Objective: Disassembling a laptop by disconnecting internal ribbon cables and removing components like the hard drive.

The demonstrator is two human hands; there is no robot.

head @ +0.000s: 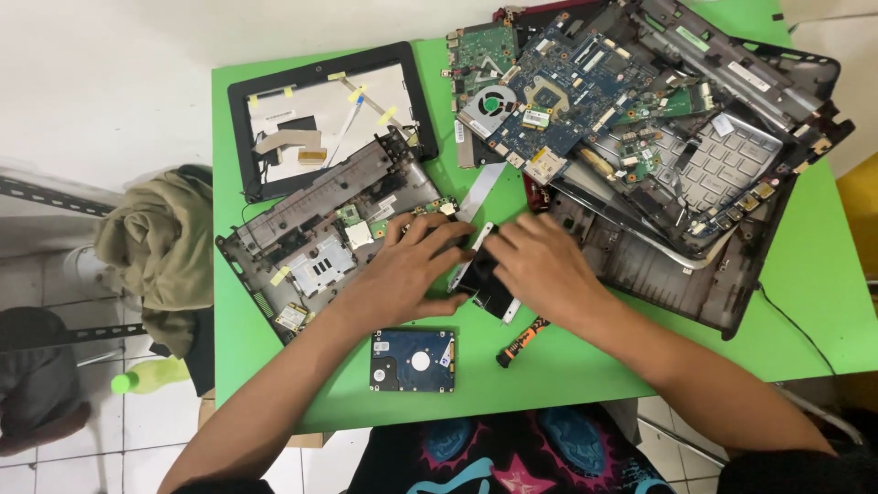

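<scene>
Both hands meet over the middle of the green tabletop (805,302), working on a small black drive tray (485,284) with a thin silver metal frame along its edges. The left hand (402,270) lies with fingers spread over the tray's left side, pressing on it rather than closing around it. The right hand (540,265) covers the tray's right side, fingers curled over it in a loose grasp; whether the thumb pinches underneath cannot be seen.

The tray sits flat on the tabletop, between a stripped grey laptop base (320,247) on the left and a larger dark laptop shell (677,265) on the right, which carries a blue circuit board (567,82) and a keyboard plate (722,165). Just in front of the hands lies a bare hard drive (413,360), and beside it a small orange-and-black screwdriver (521,341).

The tray looks light and rigid, but its sheet-metal frame is likely thin enough to bend and sharp at the edges. It seems best held by the long side rails, not by the flat middle.
</scene>
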